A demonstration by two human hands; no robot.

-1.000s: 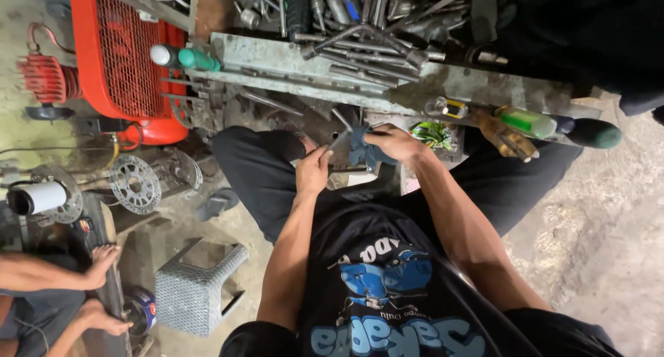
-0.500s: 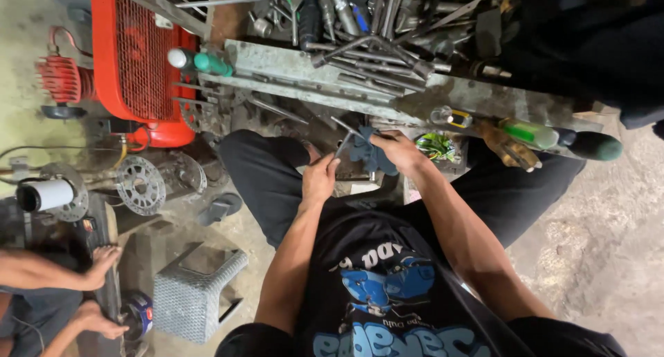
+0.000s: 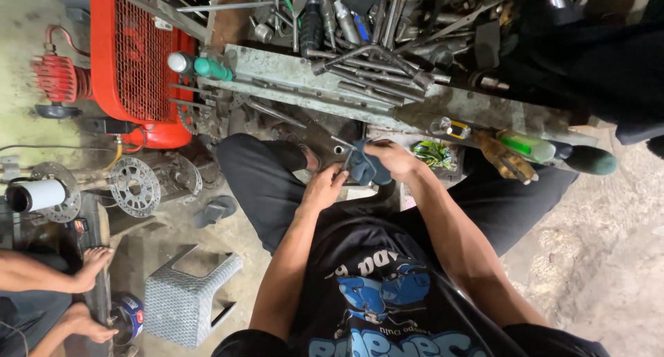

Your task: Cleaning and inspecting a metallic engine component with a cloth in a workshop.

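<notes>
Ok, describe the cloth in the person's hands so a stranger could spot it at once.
Start at the long grey metal tool rack across the top, then drop to the seated person's lap. The right hand grips a crumpled dark blue-grey rag, with the left hand beside it. It is the only soft thing among hard metal tools.

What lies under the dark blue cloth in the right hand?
The right hand presses the dark blue cloth onto a dark metal part; the left hand steadies beside it. The covered surface cannot be seen.
</notes>
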